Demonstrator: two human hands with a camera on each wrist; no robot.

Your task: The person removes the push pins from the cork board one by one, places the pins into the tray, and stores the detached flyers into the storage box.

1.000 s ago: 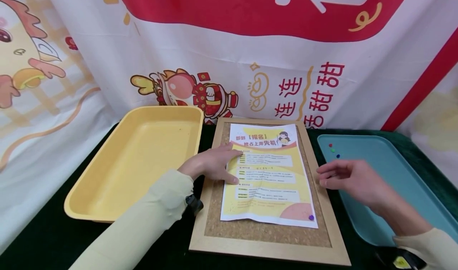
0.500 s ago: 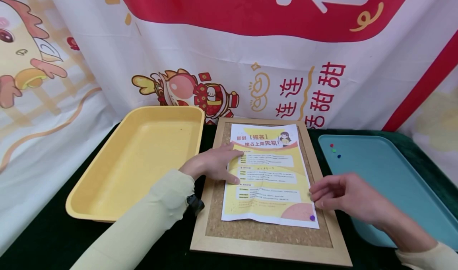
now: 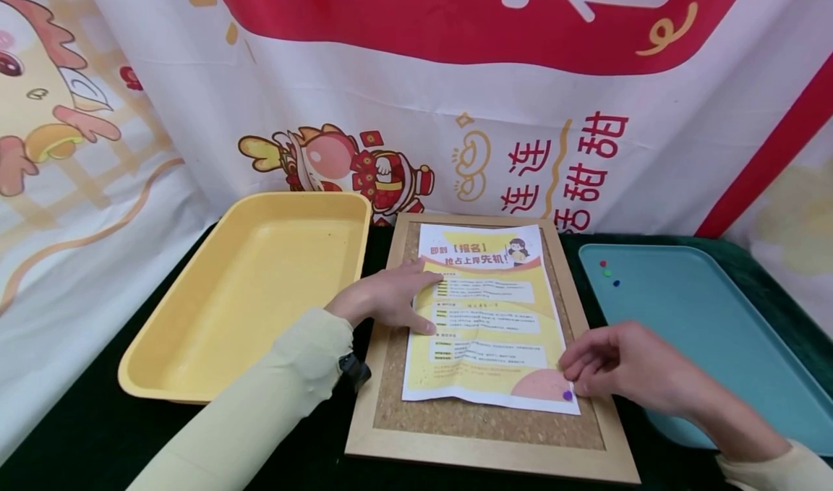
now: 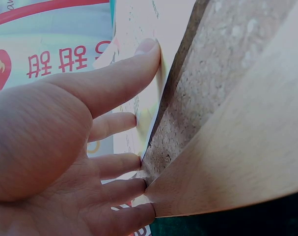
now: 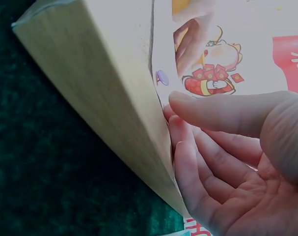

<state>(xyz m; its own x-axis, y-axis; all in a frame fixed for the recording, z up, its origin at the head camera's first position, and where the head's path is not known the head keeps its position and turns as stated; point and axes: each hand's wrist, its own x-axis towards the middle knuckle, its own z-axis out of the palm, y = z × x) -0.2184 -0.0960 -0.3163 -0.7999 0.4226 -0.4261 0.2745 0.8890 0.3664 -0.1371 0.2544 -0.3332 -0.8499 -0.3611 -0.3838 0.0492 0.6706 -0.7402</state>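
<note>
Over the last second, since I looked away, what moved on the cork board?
The right hand came from the teal plastic tray down to the purple push pin at the yellow paper flyer's lower right corner. The left hand stayed flat on the flyer; board, pin and trays did not move.

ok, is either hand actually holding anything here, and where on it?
Neither grips anything. The left hand lies flat, pressing the flyer at its left edge. The right hand has fingertips beside the purple pushpin at the flyer's lower right corner, not pinching it.

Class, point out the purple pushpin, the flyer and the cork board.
purple pushpin (image 3: 567,395), head view, its round head.
flyer (image 3: 488,317), head view, middle of the sheet.
cork board (image 3: 488,455), head view, near wooden frame edge.
</note>
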